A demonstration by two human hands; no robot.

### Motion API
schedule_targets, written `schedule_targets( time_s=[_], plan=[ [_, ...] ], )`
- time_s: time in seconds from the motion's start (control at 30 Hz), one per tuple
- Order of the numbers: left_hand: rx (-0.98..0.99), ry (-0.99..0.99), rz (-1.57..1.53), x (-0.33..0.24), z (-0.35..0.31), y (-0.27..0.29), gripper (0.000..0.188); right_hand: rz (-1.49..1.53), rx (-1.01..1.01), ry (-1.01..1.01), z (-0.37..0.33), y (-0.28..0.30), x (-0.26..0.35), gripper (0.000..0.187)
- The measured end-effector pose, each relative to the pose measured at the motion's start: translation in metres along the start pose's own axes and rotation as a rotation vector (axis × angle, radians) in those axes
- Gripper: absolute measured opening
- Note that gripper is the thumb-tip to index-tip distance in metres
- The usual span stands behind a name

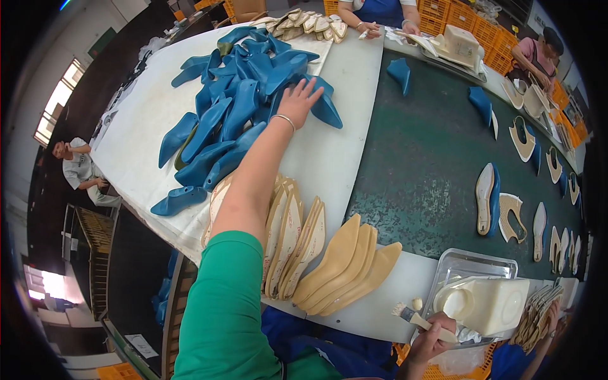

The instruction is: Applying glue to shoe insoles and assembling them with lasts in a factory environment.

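My left hand (299, 102) is stretched far out with its fingers spread. It reaches over the right side of a heap of blue shoe lasts (244, 98); whether it touches one I cannot tell. My right hand (436, 335), near the bottom edge, is closed round the pale handle of a brush (408, 313) whose bristles point left. Below my left arm, several tan insoles (345, 266) lie fanned out beside paler insoles (297, 244) with red marks. My forearm hides part of that row.
On the green belt (411, 171) lie blue lasts (399, 75), a last with an insole (486, 199) and cut beige uppers (512, 216). A metal tray (456, 256) holds a cream plastic container (500, 304) near my right hand. Other people work across the belt and at the right.
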State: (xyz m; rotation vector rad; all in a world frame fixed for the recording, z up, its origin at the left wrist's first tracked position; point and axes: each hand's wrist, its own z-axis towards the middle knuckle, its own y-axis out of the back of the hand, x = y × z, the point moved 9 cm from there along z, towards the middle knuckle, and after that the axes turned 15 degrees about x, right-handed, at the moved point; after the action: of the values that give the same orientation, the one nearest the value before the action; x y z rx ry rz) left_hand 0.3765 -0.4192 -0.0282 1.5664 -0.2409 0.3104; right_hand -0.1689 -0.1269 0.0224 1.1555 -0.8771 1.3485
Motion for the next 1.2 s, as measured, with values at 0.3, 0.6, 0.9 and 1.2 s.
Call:
schedule_targets(
  time_s=[0.3,0.6,0.9,1.2],
  plan=[
    [0.007,0.113,-0.196,-0.083,0.053,0.042,0.044,-0.047,0.036,0.052,0.007,-0.009,0.004,0.017],
    [0.151,0.137,-0.212,-0.072,0.018,0.024,0.090,-0.167,-0.014,0.040,-0.011,0.016,-0.005,0.018],
    [-0.138,0.449,-0.336,0.069,-0.078,0.051,0.049,-0.068,0.013,0.087,-0.017,0.013,0.006,0.018],
    [0.590,0.359,-0.292,0.132,-0.257,-0.038,0.050,0.053,0.044,0.104,-0.028,0.006,0.020,0.015]
  ],
)
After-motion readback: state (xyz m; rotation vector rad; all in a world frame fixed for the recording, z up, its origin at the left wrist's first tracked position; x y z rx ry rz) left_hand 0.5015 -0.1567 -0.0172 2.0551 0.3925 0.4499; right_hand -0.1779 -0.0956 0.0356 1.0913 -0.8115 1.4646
